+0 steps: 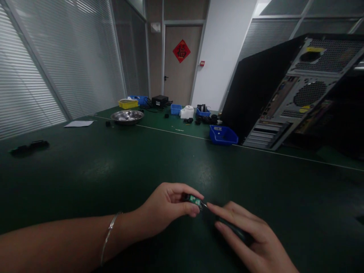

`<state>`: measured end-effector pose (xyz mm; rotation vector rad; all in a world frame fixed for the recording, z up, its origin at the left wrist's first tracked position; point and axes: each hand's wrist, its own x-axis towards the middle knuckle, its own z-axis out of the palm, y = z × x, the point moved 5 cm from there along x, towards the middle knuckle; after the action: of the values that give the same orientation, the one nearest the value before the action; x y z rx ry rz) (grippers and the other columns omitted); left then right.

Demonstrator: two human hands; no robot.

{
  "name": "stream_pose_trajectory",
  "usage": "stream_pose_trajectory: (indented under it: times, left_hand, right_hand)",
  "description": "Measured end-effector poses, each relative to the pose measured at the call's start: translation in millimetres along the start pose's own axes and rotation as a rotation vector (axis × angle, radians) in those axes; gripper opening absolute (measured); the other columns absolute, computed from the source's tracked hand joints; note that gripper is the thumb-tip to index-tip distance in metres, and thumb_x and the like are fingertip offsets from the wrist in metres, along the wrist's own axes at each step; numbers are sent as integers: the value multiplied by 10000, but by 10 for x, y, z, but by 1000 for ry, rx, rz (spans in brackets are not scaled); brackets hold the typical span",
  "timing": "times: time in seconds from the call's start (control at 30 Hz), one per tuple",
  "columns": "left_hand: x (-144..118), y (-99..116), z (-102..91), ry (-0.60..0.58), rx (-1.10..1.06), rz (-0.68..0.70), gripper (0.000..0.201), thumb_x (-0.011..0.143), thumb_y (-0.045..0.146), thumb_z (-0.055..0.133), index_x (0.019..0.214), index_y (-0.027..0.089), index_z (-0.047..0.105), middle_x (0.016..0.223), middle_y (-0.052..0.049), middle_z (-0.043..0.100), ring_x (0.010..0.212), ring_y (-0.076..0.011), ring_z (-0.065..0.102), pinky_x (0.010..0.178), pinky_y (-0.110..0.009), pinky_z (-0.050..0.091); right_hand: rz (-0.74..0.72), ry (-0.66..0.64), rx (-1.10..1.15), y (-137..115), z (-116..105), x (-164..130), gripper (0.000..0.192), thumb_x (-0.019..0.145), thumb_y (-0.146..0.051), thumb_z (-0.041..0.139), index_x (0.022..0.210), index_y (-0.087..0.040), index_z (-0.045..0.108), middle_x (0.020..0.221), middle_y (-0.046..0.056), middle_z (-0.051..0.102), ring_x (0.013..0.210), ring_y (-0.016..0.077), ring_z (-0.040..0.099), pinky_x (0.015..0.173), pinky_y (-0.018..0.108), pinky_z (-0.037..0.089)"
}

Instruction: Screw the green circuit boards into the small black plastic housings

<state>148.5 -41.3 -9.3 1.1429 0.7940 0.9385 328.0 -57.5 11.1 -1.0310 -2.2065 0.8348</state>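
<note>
Head view, looking down over a dark green table [85, 170]. Nearest the viewer, the left hand [163, 210], a thin bracelet [108, 237] on its wrist, pinches a small green circuit board [195, 200] between thumb and fingertips, just above the table. The right hand [250, 239], cut off by the lower edge, is closed around a dark slim tool [233, 229] whose tip touches the board; most of the tool is hidden under the fingers and hard to make out.

Beyond the board and to its right, a black computer case [290, 94] stands tilted, rear panel showing. A blue bin [223, 135] sits just left of the case; its contents cannot be seen. Farther left of the case are small dark parts, another blue bin [203, 112], a white object [187, 112] and a third blue bin [176, 109]. Farther left again lie a metal bowl [127, 116] holding something pale and unclear, a yellow tray [127, 103], a sheet of paper [79, 123] and a dark flat object [30, 147]. Behind everything is a closed door [182, 64] bearing a red diamond sign [181, 50].
</note>
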Motion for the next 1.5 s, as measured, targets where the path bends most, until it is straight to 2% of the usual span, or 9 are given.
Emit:
stream_pose_trajectory:
  times: [0.13, 0.37, 0.57, 0.93, 1.3, 1.4, 1.5]
  left_hand:
    - [-14, -22, 12, -5, -18, -25, 231, 763, 164, 713, 994, 161, 725, 759, -35, 735, 694, -142, 676, 719, -288, 543]
    - [-59, -22, 64, 55, -77, -55, 236, 718, 168, 749, 953, 146, 737, 735, -44, 747, 684, -152, 693, 691, -276, 554]
    - [-41, -31, 69, 11, -119, -61, 227, 717, 149, 758, 941, 125, 736, 739, -45, 750, 665, -133, 692, 693, -267, 558]
    - [-29, -30, 53, 13, -111, -16, 207, 742, 130, 742, 948, 145, 728, 732, -23, 744, 668, -113, 684, 692, -250, 546]
    - [-57, -20, 84, -41, -154, -52, 205, 743, 138, 744, 944, 112, 715, 745, -54, 743, 712, -147, 701, 702, -279, 559]
    - [-60, 0, 94, -43, -162, -39, 192, 768, 132, 723, 958, 118, 700, 803, -58, 743, 768, -152, 706, 747, -283, 552]
    - [-54, 21, 98, -28, -185, -52, 191, 802, 127, 686, 992, 112, 675, 957, -88, 730, 878, -164, 694, 842, -307, 530]
  right_hand:
    - [-11, -2, 11, -11, -1, 2, 426, 925, -209, 558, 1316, -376, 563, 910, 12, 690, 808, 160, 680, 694, 228, 551]
    - [-64, 19, 29, -72, -33, 14, 423, 902, -158, 559, 1280, -340, 610, 860, 22, 687, 756, 161, 675, 643, 228, 545]
    - [-89, 22, 50, -62, -16, 16, 432, 906, -146, 559, 1287, -346, 596, 888, 17, 683, 787, 151, 670, 672, 225, 537]
    - [-57, -41, 89, -22, -7, -15, 460, 922, -128, 531, 1318, -361, 557, 918, 15, 662, 804, 149, 655, 683, 235, 519]
    - [-62, -22, 156, -79, -5, -17, 421, 919, -140, 545, 1279, -350, 601, 891, 17, 668, 793, 149, 648, 676, 237, 504]
    - [-53, -21, 137, -69, -8, -16, 411, 921, -154, 541, 1284, -337, 600, 887, 22, 666, 789, 155, 649, 665, 242, 504]
    - [-21, -36, 111, -52, -6, -6, 407, 926, -171, 543, 1298, -331, 589, 907, 24, 671, 811, 156, 653, 695, 245, 510]
